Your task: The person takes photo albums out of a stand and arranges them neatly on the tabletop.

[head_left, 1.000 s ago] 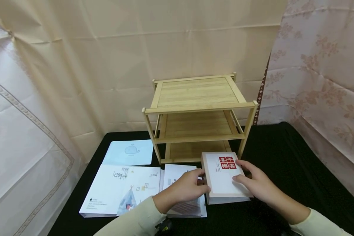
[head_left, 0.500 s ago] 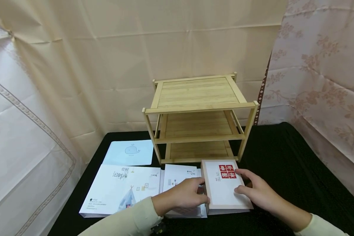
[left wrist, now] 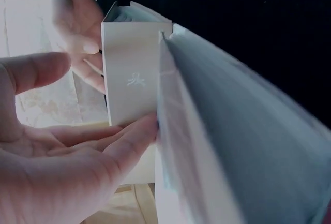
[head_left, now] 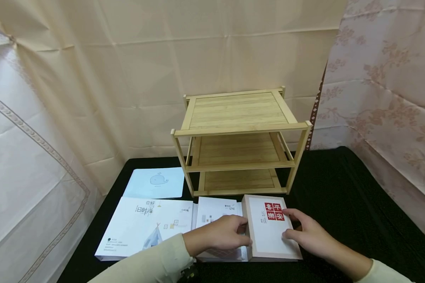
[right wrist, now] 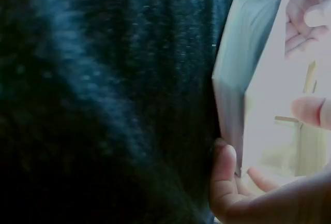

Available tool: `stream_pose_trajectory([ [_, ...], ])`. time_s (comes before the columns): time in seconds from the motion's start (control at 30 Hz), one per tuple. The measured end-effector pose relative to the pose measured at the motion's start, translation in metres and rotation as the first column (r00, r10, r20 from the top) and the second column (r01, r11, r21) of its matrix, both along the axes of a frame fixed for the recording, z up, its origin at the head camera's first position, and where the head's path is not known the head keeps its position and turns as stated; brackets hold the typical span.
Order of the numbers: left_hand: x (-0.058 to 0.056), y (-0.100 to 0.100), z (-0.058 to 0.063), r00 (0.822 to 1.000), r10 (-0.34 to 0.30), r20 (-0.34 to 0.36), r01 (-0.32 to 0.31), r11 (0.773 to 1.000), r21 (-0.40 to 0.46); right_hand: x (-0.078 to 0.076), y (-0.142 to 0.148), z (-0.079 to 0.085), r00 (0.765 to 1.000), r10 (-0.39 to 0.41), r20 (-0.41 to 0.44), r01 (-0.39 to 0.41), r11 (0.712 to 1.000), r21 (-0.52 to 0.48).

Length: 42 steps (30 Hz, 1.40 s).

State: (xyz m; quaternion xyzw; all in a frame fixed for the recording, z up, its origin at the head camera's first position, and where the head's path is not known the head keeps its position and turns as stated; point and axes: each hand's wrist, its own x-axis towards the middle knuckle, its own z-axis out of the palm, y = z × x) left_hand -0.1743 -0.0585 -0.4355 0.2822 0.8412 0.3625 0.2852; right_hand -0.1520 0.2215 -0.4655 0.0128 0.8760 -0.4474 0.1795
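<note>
A thick white album [head_left: 269, 236] with a red block of characters lies face up on the black cloth, its beige spine towards the left. My left hand [head_left: 228, 232] is beside that spine [left wrist: 132, 74], fingers extended and thumb held apart from it. The right hand [head_left: 309, 234] is at the opposite side; its fingers [right wrist: 225, 167] are right at the album's edge while the thumb [right wrist: 307, 111] stands off the cover. Partly under my left hand lies a second white album [head_left: 212, 208]. Further left is a larger white album [head_left: 127, 228] with a tent picture.
Behind the albums stands a three-tier wooden rack [head_left: 239, 112], its lower front bar close to their far edges. A light blue whale-print notebook [head_left: 138, 182] lies at the back left. Black cloth [head_left: 340, 188] covers the table; curtains [head_left: 156, 70] hang around it.
Both hands have brought the red-block album towards me and down, away from the rack, until it lies beside the second album. The other albums and the rack have not moved.
</note>
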Motion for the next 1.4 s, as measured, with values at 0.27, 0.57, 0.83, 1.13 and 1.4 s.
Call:
stream_pose_trajectory([
  [0.27,-0.007,0.001,0.005,0.995,-0.103,0.010,0.103,0.992,-0.069,0.001,0.002,-0.007,0.984,0.147,-0.097,-0.124,0.968,0.216],
  [0.57,-0.009,0.009,0.006,0.985,-0.163,-0.057,0.154,0.978,-0.144,0.000,0.004,-0.010,0.973,0.180,-0.147,-0.128,0.942,0.309],
  [0.83,-0.007,0.014,0.009,0.985,-0.162,-0.062,0.147,0.969,-0.198,-0.005,0.005,-0.012,0.970,0.192,-0.148,-0.143,0.947,0.287],
  [1.13,-0.005,0.011,0.005,0.986,-0.147,-0.077,0.129,0.970,-0.207,-0.005,0.004,-0.016,0.976,0.177,-0.128,-0.136,0.951,0.278],
  [1.4,-0.004,0.003,-0.005,0.993,-0.055,-0.105,0.040,0.990,-0.137,-0.006,0.005,-0.019,0.989,0.112,-0.099,-0.084,0.964,0.252],
])
